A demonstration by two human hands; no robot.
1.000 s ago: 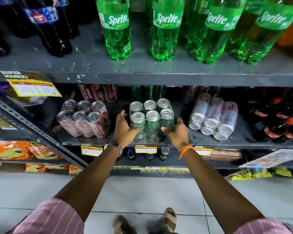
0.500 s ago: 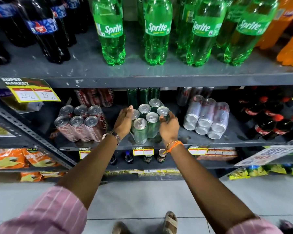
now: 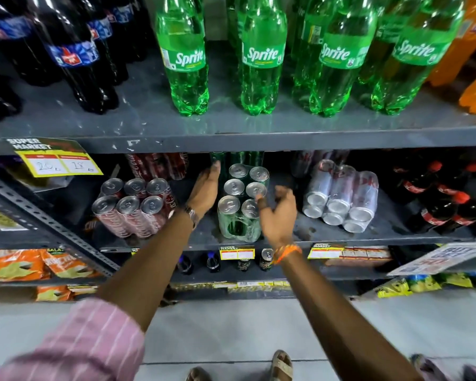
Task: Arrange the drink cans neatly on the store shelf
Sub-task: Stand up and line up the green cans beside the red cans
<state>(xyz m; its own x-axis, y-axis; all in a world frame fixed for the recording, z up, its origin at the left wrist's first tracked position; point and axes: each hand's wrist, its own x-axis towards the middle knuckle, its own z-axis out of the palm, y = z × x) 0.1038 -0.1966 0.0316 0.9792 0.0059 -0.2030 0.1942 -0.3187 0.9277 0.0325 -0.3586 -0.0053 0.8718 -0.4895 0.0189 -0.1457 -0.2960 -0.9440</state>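
Flanking a shrink-wrapped pack of green cans [image 3: 241, 204] on the middle shelf [image 3: 300, 232], the left hand [image 3: 205, 189] lies flat and open against the pack's left side, while the right hand [image 3: 276, 215], fingers loosely spread, hovers at its right front corner. Red cans [image 3: 134, 207] stand left, silver cans [image 3: 341, 199] right.

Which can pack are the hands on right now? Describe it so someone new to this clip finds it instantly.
Find the middle shelf, directly under the row of green Sprite bottles. Three shrink-wrapped packs sit there: red cans on the left, silver cans on the right. The one between the left hand and right hand is the green can pack, running front to back.
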